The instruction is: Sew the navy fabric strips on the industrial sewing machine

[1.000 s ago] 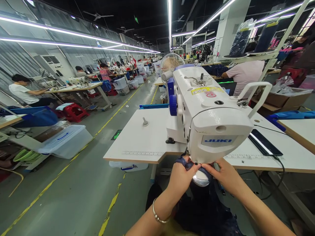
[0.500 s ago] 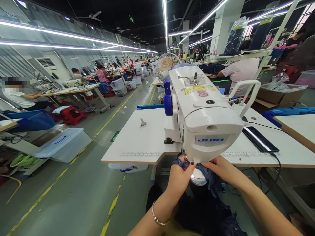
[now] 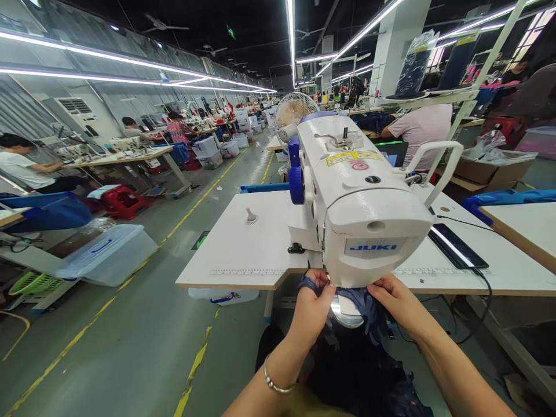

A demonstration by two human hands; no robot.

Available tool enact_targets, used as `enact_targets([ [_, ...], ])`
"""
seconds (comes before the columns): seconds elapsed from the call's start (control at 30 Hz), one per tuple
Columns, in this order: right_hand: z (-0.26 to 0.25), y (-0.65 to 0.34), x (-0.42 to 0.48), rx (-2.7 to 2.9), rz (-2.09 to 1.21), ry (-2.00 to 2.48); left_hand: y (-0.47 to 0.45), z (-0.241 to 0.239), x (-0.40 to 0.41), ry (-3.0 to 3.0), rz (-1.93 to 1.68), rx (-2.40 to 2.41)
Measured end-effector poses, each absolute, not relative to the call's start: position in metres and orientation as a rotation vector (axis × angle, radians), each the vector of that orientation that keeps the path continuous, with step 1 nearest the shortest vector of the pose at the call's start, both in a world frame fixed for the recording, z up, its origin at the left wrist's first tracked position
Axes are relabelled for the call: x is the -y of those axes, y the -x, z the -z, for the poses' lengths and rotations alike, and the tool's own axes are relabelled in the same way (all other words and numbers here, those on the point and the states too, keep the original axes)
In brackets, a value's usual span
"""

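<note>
A white JUKI sewing machine (image 3: 367,217) stands in front of me, its head hiding the needle area. Dark navy fabric (image 3: 369,313) lies across the machine's end below the head and hangs down over my lap. My left hand (image 3: 313,298) is closed on the fabric at the left of the head, fingers bent and thumb toward the metal end of the bed (image 3: 347,315). On the right, my right hand (image 3: 393,298) pinches the fabric's edge just beside the head. The fingertips of both hands are partly covered.
Around the machine is a white table (image 3: 243,243) with a ruler strip along its front edge. A black phone-like device (image 3: 458,246) with a cable lies at right. Thread cones (image 3: 417,66) stand on a rack. Plastic bins (image 3: 106,255) and co-workers at benches are farther left.
My right hand has shifted slightly right, showing more of its fingers at the fabric edge. My left hand has moved slightly left. The view has shifted a little.
</note>
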State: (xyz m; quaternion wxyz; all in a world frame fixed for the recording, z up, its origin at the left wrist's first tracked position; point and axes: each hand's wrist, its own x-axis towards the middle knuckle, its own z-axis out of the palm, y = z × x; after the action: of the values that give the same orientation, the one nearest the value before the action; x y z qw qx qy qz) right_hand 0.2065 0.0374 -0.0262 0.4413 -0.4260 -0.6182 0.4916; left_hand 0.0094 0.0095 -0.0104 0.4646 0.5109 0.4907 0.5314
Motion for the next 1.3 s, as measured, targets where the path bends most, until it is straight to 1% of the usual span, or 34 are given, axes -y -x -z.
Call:
enact_targets([
  [0.57,0.036,-0.213,-0.038,1.514,-1.283,1.067,-0.014,-0.009,-0.01,-1.182,-1.225,-1.256],
  [1.3,0.037,-0.215,-0.037,1.535,-1.238,1.081,-0.012,0.003,-0.012,-1.207,-1.293,-1.237],
])
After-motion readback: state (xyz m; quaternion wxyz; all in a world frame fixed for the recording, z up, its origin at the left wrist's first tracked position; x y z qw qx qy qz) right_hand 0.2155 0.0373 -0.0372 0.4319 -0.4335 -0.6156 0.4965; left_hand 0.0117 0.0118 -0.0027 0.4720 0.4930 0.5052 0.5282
